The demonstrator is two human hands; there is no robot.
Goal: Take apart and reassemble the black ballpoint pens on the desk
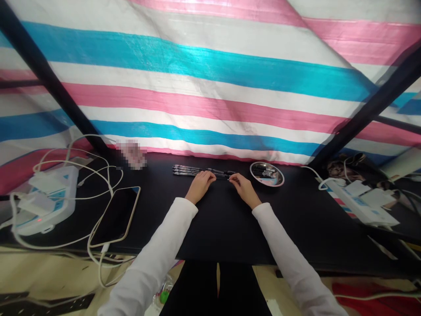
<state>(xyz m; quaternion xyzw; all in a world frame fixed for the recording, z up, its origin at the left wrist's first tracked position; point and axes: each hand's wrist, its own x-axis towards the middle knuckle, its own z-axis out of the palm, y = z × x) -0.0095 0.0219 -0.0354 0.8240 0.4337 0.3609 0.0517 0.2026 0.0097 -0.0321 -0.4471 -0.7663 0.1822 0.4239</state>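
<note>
My left hand [201, 185] is closed in a pinch just in front of a row of clear-barrelled pens [184, 170] lying side by side on the black table [217, 228]. Across from it, my right hand [244, 188] pinches too, its fingertips a short gap away. A thin dark pen [222, 178] seems to span that gap, held at both ends; against the black surface its details are hard to make out. More pen pieces [219, 171] with black ends lie right behind my fingers. To the right stands a round metal bowl [280, 181] holding several black and clear pen parts.
At left lie a phone [116, 215] with a charging cable and a white power strip [62, 206] amid looped cords. Another power strip [368, 204] with plugs sits at right. A striped sheet [210, 96] hangs behind the table, between dark frame posts [371, 105].
</note>
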